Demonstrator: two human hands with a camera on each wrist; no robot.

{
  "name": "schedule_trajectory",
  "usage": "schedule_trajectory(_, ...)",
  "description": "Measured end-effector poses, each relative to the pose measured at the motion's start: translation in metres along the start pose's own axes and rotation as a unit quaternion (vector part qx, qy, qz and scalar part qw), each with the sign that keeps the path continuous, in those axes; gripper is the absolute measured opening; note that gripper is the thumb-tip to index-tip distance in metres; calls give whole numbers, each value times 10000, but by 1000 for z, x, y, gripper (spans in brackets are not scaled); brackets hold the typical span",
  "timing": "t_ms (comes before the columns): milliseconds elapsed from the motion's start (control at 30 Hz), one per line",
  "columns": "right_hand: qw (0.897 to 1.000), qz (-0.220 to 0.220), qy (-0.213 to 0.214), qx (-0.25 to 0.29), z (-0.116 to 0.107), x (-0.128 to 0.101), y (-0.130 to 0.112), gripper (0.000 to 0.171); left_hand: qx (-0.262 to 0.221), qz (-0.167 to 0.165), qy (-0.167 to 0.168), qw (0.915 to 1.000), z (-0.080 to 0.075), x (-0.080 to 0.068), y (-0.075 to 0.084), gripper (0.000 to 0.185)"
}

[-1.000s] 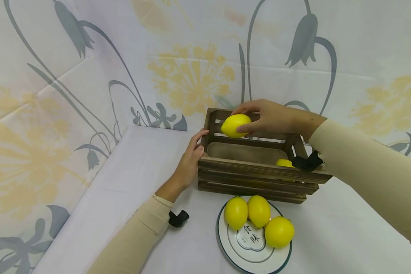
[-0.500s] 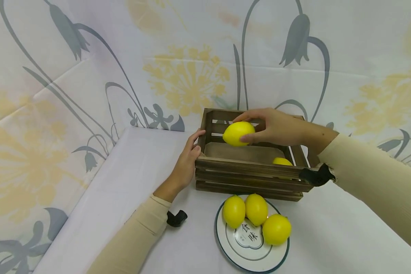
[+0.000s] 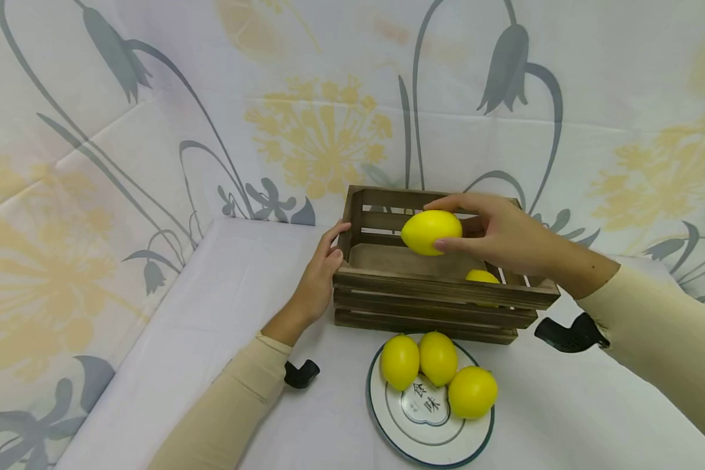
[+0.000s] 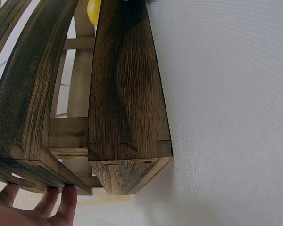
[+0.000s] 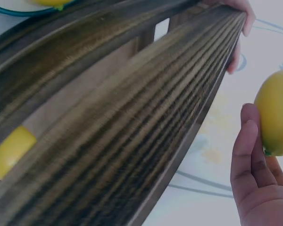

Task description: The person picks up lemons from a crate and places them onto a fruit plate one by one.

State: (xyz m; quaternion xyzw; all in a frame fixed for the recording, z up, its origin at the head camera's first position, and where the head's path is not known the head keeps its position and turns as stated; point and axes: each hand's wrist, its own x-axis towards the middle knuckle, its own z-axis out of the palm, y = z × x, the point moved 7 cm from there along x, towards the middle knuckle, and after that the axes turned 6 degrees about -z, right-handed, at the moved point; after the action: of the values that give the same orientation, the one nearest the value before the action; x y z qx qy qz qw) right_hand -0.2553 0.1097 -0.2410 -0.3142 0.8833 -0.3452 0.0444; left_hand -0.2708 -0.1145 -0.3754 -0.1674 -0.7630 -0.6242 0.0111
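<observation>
Since the earlier frame our right hand (image 3: 505, 238), gripping a lemon (image 3: 431, 232), has drawn rightward above the crate (image 3: 435, 297); our left hand (image 3: 323, 274) steadies its end, fingers relaxed. Next, probably lowering it inside.

Five lemons are counted: one lemon (image 3: 431, 232) held above the crate, one lemon (image 3: 482, 277) lying inside it, and three lemons (image 3: 437, 373) resting on the plate. One wooden crate (image 3: 429, 297) and one plate (image 3: 429, 434) are seen. Two hands are shown, the left hand (image 3: 319, 279) and the right hand (image 3: 505, 236).
</observation>
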Motion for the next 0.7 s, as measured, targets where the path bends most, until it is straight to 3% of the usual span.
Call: schedule_trajectory(700,9948,-870,352,401,22,-48,-20,56,50,-94,8,9999,-1,0,-1,51)
